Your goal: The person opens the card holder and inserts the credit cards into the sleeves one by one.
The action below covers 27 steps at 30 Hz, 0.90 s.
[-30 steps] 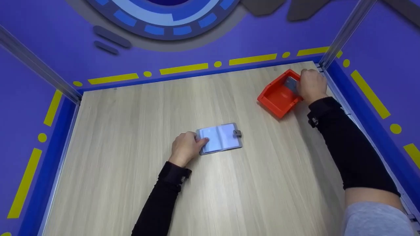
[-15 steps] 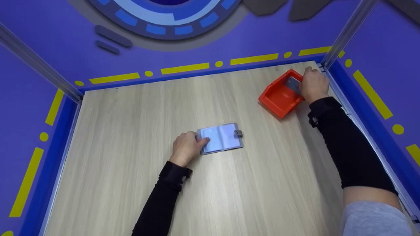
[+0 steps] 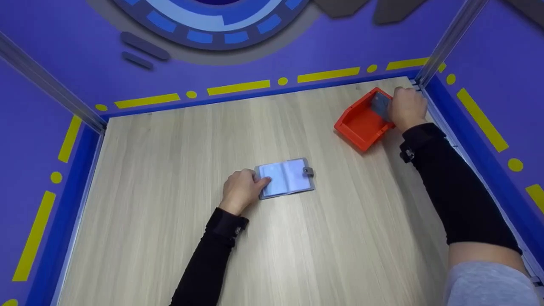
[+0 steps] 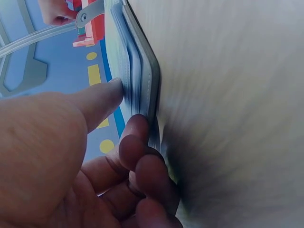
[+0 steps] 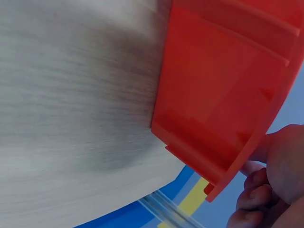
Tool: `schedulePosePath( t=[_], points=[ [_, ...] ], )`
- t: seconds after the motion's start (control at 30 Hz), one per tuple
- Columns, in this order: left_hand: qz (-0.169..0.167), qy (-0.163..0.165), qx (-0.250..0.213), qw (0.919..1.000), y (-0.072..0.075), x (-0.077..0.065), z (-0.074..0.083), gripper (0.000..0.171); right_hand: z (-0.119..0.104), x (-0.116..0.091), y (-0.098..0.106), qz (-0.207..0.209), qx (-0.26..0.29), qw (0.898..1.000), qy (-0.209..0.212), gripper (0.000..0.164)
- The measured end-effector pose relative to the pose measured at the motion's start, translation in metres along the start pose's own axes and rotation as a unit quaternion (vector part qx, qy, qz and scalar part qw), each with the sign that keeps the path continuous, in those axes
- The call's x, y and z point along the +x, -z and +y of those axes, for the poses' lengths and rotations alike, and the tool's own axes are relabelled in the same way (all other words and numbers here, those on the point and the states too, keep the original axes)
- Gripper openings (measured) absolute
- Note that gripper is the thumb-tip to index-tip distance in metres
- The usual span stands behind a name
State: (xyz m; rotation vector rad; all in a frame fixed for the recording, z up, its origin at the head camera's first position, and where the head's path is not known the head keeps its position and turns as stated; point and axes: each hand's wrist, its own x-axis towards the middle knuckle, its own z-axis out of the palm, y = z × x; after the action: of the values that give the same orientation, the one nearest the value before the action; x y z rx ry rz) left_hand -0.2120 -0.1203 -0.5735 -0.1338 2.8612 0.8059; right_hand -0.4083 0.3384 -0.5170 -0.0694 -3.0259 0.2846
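An open card holder (image 3: 289, 177) with clear sleeves lies on the table, its snap strap at the right edge. My left hand (image 3: 240, 189) pinches its left edge, thumb on top of the sleeves. In the left wrist view the stacked sleeves (image 4: 135, 66) show side-on, with fingertips against the lower edge. At the back right, my right hand (image 3: 408, 108) is at the right rim of a red plastic bin (image 3: 361, 129), pinching a flat grey card (image 3: 381, 105) inside it. The bin wall (image 5: 213, 90) hides the card in the right wrist view; curled fingers show beside the rim.
The wooden table (image 3: 170, 170) is bounded by purple-blue panels (image 3: 255, 68) with yellow markings at the back and sides. Metal posts (image 3: 450, 38) stand at the corners. The right forearm (image 3: 463, 191) runs close along the right panel.
The grey card in the bin has tilted slightly and lost its glare, and my right hand has shifted a little. The left hand and card holder stay in place.
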Motion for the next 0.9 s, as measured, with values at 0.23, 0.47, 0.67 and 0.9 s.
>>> schedulePosePath(
  t=[0.23,0.47,0.67,0.9],
  points=[
    [0.0,0.008,-0.002,1.0,0.0,-0.001,0.001,0.052,-0.001,0.001,0.004,-0.023,-0.003,1.0,-0.007,0.031],
    [-0.003,0.009,-0.002,1.0,-0.001,0.0,0.001,0.052,-0.006,-0.003,0.011,-0.042,0.026,0.998,-0.027,0.032],
    [0.002,0.01,0.0,1.0,0.0,0.001,0.001,0.052,-0.018,-0.008,0.018,-0.009,0.062,0.998,-0.03,0.025],
    [0.005,-0.003,-0.004,1.0,-0.001,0.0,0.0,0.052,-0.035,-0.016,0.022,0.045,0.069,0.996,-0.016,0.021]
  ],
)
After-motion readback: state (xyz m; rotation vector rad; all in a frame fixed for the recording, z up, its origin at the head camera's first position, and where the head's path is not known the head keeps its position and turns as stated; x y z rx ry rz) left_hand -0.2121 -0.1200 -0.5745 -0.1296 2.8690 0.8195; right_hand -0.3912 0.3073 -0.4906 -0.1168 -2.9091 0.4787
